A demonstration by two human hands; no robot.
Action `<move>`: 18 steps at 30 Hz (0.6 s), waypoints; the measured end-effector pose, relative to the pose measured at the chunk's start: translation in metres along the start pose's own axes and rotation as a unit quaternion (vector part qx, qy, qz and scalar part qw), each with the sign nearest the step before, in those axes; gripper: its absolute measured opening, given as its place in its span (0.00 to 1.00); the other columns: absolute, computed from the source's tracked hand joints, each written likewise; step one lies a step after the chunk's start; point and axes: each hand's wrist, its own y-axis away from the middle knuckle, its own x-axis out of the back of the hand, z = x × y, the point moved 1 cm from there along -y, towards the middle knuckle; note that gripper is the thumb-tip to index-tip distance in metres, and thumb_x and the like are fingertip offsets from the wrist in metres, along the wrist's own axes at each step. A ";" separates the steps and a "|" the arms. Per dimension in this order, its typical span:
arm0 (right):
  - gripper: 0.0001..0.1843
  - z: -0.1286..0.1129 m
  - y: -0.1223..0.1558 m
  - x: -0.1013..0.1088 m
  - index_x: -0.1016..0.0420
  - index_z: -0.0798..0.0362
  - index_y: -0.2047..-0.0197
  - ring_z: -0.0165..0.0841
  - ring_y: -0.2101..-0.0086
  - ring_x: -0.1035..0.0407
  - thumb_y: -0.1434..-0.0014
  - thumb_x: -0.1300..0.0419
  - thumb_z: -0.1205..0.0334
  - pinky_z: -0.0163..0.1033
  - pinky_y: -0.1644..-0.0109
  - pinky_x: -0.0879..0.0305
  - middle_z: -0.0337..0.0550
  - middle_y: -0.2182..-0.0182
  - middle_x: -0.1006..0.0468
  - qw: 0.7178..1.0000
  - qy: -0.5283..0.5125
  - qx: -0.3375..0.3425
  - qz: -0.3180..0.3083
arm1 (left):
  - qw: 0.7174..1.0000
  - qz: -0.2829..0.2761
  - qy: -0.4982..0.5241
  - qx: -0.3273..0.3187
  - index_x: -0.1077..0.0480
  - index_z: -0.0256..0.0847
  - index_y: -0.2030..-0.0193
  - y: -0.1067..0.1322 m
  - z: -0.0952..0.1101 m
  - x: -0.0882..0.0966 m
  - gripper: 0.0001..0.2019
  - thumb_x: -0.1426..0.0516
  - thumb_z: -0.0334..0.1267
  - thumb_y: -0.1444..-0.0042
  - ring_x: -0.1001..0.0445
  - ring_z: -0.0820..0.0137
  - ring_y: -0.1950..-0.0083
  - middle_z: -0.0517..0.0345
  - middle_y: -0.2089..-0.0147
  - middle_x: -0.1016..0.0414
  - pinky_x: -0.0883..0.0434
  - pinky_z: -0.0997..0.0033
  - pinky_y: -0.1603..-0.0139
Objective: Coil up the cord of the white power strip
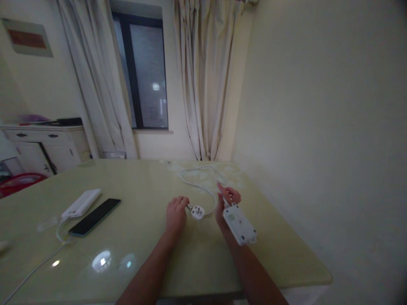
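My left hand (177, 213) is curled over the table, its fingertips closed at the near side of a white plug (197, 212). From the plug a white cord (210, 195) loops away across the tabletop and back toward my right hand (228, 198). That hand is closed at the far end of a white power strip (240, 224), where the cord meets it. The strip is tilted over my right wrist, showing a face with small dark feet and a pale label. Its other face is hidden from me.
A white power bank (82, 203) with a cable and a black phone (95, 217) lie on the left of the glossy table (143, 258). A wall (318, 127) runs along the right. Curtains (206, 76) and a cabinet (47, 144) stand behind.
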 end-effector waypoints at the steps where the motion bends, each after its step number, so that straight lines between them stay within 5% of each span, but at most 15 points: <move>1: 0.20 0.008 -0.006 0.002 0.21 0.49 0.44 0.38 0.54 0.34 0.28 0.49 0.51 0.46 0.49 0.35 0.49 0.55 0.31 0.999 -0.020 -0.028 0.013 | 0.999 0.006 0.021 0.040 0.29 0.44 0.61 -0.002 -0.009 0.003 0.11 0.47 0.25 0.45 0.28 0.63 0.61 0.53 0.61 0.24 0.33 0.65 0.61; 3: 0.22 0.025 -0.017 0.006 0.23 0.53 0.43 0.36 0.58 0.32 0.27 0.52 0.52 0.44 0.53 0.32 0.51 0.54 0.31 0.994 -0.053 -0.085 0.046 | 0.987 0.053 0.079 0.132 0.31 0.43 0.58 -0.007 -0.028 0.011 0.12 0.47 0.25 0.47 0.29 0.66 0.66 0.57 0.65 0.26 0.33 0.68 0.64; 5: 0.23 0.043 -0.028 0.014 0.25 0.56 0.44 0.34 0.63 0.31 0.27 0.54 0.52 0.44 0.55 0.30 0.53 0.53 0.30 0.986 -0.056 -0.123 0.098 | 0.962 0.172 0.112 0.182 0.33 0.41 0.57 -0.013 -0.044 0.024 0.12 0.49 0.25 0.47 0.27 0.65 0.61 0.56 0.63 0.27 0.31 0.65 0.58; 7: 0.23 0.059 -0.036 0.024 0.25 0.57 0.47 0.37 0.60 0.29 0.27 0.54 0.52 0.48 0.53 0.30 0.55 0.54 0.28 0.979 -0.026 -0.128 0.160 | 0.929 0.309 0.124 0.163 0.34 0.40 0.56 -0.018 -0.052 0.037 0.12 0.51 0.25 0.45 0.27 0.62 0.49 0.51 0.55 0.28 0.32 0.58 0.47; 9: 0.21 0.069 -0.040 0.032 0.26 0.57 0.49 0.42 0.52 0.29 0.27 0.54 0.52 0.53 0.46 0.33 0.58 0.53 0.27 0.975 0.009 -0.103 0.194 | 0.905 0.387 0.128 0.122 0.34 0.39 0.55 -0.021 -0.052 0.046 0.10 0.51 0.28 0.40 0.30 0.61 0.42 0.48 0.49 0.29 0.36 0.55 0.39; 11: 0.18 0.069 -0.040 0.034 0.27 0.56 0.52 0.42 0.48 0.31 0.27 0.53 0.53 0.55 0.42 0.35 0.57 0.52 0.25 0.981 0.015 -0.070 0.181 | 0.909 0.390 0.126 0.080 0.32 0.39 0.53 -0.021 -0.047 0.049 0.09 0.51 0.32 0.36 0.31 0.61 0.40 0.47 0.47 0.28 0.37 0.54 0.37; 13: 0.16 0.061 -0.035 0.029 0.28 0.54 0.55 0.40 0.50 0.29 0.28 0.52 0.53 0.52 0.42 0.35 0.54 0.54 0.24 0.991 -0.018 -0.046 0.123 | 0.935 0.332 0.116 0.036 0.30 0.39 0.50 -0.020 -0.041 0.045 0.12 0.52 0.35 0.34 0.28 0.62 0.43 0.47 0.46 0.26 0.36 0.56 0.38; 18: 0.20 0.025 -0.001 -0.007 0.28 0.52 0.62 0.34 0.63 0.27 0.28 0.54 0.50 0.41 0.53 0.33 0.43 0.67 0.24 0.975 -0.132 -0.067 -0.169 | 0.981 0.188 0.024 -0.032 0.28 0.41 0.42 -0.013 -0.036 0.035 0.17 0.52 0.36 0.31 0.24 0.63 0.48 0.47 0.48 0.20 0.35 0.62 0.47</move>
